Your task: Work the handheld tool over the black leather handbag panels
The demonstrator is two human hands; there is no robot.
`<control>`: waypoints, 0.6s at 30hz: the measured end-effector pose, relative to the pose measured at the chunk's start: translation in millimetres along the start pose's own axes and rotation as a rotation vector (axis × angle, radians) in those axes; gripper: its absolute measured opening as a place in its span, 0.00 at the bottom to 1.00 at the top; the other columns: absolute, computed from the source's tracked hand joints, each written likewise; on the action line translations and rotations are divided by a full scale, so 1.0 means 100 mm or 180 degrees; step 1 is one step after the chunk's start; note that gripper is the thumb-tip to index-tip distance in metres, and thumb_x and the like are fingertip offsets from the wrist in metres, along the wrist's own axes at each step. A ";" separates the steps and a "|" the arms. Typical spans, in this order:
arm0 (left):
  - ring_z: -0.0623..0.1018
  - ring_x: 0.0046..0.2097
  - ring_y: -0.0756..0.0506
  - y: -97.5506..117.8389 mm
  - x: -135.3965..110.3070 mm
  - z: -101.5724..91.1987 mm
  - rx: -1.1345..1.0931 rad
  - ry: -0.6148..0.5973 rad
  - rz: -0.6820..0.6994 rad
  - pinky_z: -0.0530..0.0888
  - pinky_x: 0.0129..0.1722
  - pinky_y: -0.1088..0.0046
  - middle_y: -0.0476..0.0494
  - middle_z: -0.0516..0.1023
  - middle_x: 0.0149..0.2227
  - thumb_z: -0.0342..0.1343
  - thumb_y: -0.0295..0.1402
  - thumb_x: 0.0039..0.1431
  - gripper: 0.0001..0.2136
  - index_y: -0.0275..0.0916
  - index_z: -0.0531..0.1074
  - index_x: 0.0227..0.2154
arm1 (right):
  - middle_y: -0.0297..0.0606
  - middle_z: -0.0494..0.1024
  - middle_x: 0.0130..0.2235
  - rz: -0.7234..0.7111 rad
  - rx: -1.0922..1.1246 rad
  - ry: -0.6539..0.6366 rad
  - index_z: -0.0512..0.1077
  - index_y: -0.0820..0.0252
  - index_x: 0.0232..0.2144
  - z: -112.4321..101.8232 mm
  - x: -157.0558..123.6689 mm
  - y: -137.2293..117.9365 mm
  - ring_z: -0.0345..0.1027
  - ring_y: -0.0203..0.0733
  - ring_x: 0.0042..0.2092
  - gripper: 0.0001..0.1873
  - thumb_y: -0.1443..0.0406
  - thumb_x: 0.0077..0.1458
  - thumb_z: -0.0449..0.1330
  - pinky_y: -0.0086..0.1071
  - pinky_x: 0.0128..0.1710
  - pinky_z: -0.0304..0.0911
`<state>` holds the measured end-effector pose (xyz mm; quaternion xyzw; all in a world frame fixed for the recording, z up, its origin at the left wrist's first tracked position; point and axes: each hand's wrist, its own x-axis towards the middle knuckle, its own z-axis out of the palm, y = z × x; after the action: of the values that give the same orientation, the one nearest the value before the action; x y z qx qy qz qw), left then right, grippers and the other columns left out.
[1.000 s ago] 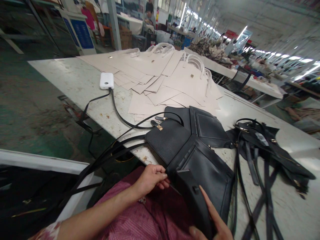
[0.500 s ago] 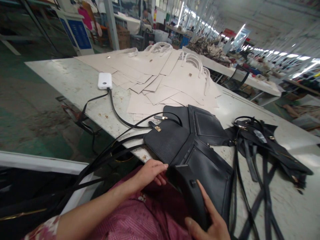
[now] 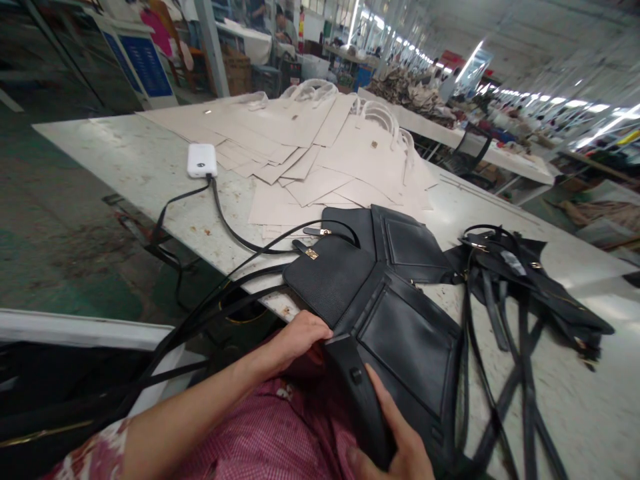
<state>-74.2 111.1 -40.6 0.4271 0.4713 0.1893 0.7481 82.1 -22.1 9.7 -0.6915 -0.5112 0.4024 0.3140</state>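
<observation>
A black leather handbag (image 3: 410, 340) lies at the table's near edge, partly over my lap. My left hand (image 3: 300, 337) is closed on its near left corner, fingers curled under the edge. My right hand (image 3: 400, 443) grips the bag's narrow side panel (image 3: 357, 393) from below, thumb and fingers wrapped round it. Long black straps (image 3: 220, 307) run from the bag's flap (image 3: 330, 277) off the table to the left. A second black bag (image 3: 400, 243) lies just behind the first.
A heap of black bags and straps (image 3: 525, 287) lies to the right. Cream paper-like bags (image 3: 320, 140) cover the far table (image 3: 125, 153). A white power bank (image 3: 202, 160) with a black cable (image 3: 225, 220) sits at the left. Other work tables and people are farther back.
My right hand has slid up along the bag's side panel and wrapped round it. The left hand has shifted a little up along the bag's corner. The bag has turned slightly.
</observation>
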 end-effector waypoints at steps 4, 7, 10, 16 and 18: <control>0.70 0.20 0.50 0.02 0.00 -0.01 -0.0201 -0.0107 -0.0091 0.67 0.20 0.75 0.49 0.71 0.17 0.51 0.33 0.41 0.08 0.34 0.69 0.16 | 0.34 0.76 0.43 0.0006 -0.0074 0.0085 0.61 0.57 0.52 0.01 -0.01 0.03 0.66 0.47 0.48 0.37 0.71 0.33 0.57 0.33 0.47 0.62; 0.71 0.20 0.50 0.02 0.01 -0.02 -0.0241 -0.0160 -0.0171 0.68 0.20 0.76 0.47 0.73 0.18 0.52 0.33 0.41 0.07 0.34 0.69 0.17 | 0.33 0.76 0.43 0.0137 -0.0157 0.0034 0.61 0.55 0.52 0.00 -0.06 0.12 0.69 0.47 0.45 0.36 0.70 0.35 0.58 0.32 0.43 0.65; 0.72 0.21 0.50 0.01 0.02 -0.02 -0.0225 -0.0210 -0.0131 0.68 0.20 0.76 0.46 0.74 0.19 0.52 0.33 0.42 0.08 0.33 0.69 0.18 | 0.34 0.73 0.47 0.0080 0.0009 0.0015 0.60 0.58 0.52 -0.01 -0.04 0.12 0.64 0.47 0.50 0.35 0.68 0.36 0.57 0.33 0.46 0.63; 0.76 0.25 0.46 0.00 -0.03 0.01 -0.0317 -0.0245 -0.0256 0.68 0.22 0.75 0.39 0.76 0.23 0.52 0.39 0.45 0.13 0.31 0.69 0.23 | 0.37 0.70 0.50 0.0391 -0.0074 0.0467 0.53 0.60 0.55 -0.20 0.09 0.03 0.58 0.46 0.54 0.37 0.63 0.40 0.57 0.37 0.54 0.54; 0.76 0.26 0.45 0.01 -0.04 0.02 -0.0307 -0.0244 -0.0243 0.68 0.23 0.75 0.38 0.76 0.25 0.52 0.41 0.45 0.15 0.30 0.70 0.24 | 0.36 0.70 0.50 0.0429 -0.0185 0.0589 0.54 0.59 0.55 -0.27 0.06 0.07 0.58 0.47 0.54 0.37 0.63 0.40 0.58 0.36 0.53 0.55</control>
<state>-74.7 108.3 -36.9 0.3792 0.4485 0.1667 0.7920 109.9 -18.7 15.7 -0.7673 -0.4438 0.3421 0.3119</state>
